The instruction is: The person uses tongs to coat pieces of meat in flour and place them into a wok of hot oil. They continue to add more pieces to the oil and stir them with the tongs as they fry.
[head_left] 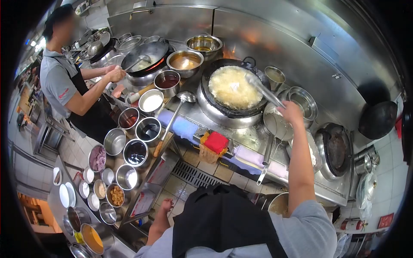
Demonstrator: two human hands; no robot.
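Note:
My right hand (291, 112) is closed around the handle end of metal tongs (264, 89). The tongs reach left over a black wok (211, 99), and their tips are at the edge of the bubbling, pale yellow oil (230, 88). Foam hides whatever lies in the oil. Down by my left side, my left hand (166, 205) hangs above the floor with loosely bent fingers and nothing visible in it. Right of the wok, a strainer (277, 122) rests under my right forearm.
A co-worker (71, 81) at the left handles a second wok (146, 56). A ladle (186, 97) lies by several metal sauce pots (135, 152). A red cloth (216, 142) sits on the stove's front edge. Flames (229, 52) rise behind my wok. A third wok (337, 148) stands right.

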